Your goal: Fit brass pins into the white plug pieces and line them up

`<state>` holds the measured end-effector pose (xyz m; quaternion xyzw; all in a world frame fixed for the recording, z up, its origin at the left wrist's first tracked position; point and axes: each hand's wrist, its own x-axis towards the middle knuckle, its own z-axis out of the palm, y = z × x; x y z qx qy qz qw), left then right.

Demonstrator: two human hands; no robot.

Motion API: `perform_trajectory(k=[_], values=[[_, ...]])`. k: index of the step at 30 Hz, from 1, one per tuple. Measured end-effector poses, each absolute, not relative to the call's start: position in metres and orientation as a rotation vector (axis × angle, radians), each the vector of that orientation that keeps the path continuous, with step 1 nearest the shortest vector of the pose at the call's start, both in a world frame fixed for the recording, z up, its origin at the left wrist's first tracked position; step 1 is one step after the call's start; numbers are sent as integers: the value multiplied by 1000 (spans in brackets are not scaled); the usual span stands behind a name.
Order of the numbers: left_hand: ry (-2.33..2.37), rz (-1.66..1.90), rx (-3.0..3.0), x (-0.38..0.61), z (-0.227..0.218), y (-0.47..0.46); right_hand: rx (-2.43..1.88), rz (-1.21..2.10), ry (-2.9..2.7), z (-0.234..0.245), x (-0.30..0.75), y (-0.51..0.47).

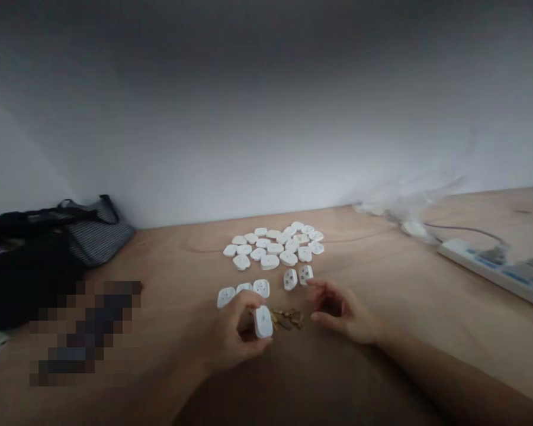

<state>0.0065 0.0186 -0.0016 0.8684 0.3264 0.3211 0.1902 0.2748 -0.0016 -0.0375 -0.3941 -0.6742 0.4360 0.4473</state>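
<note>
My left hand (226, 338) grips a white plastic socket housing (263, 322) by its edges between thumb and fingers, tilted upright above the table. My right hand (344, 310) has its fingers curved and apart, with nothing visible between them. Its fingertips are close to a white housing (305, 274) that stands on edge; whether they touch cannot be made out. Another housing (290, 279) stands beside that one. Small brass pieces (293, 318) lie in a loose pile between my hands. Behind my left hand is a short row of open-faced housings (261, 288), partly covered by the fingers.
Many white housings (274, 249) lie grouped farther back on the wooden table (169, 319). At right are a power strip (493, 269) with plugs and a clear plastic bag (408, 207). Dark bags (31, 260) and a pixelated dark object (91, 331) lie left. A wall stands behind.
</note>
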Motion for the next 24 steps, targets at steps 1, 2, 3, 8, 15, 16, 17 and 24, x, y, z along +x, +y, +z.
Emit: perform_trajectory(k=[1,2,3,8,15,16,17,24], values=[[922,900,2436,6,-2,18,-982,1070,-1677,-37,275,-2],[926,902,2433,6,-2,19,-981,1060,-1689,-37,275,-1],[941,911,2428,7,-2,19,-980,1051,-1702,-37,276,-1],[1079,869,2388,16,0,35,-969,1038,-1730,-35,276,-1],[979,674,2562,43,9,77,-936,1000,-1751,-35,276,-2],[958,643,2572,46,10,81,-940,987,-1758,-35,276,-2],[941,617,2577,48,10,85,-956,961,-1765,-35,276,-2],[941,535,2561,46,-1,96,-1170,483,-1882,-31,275,4]])
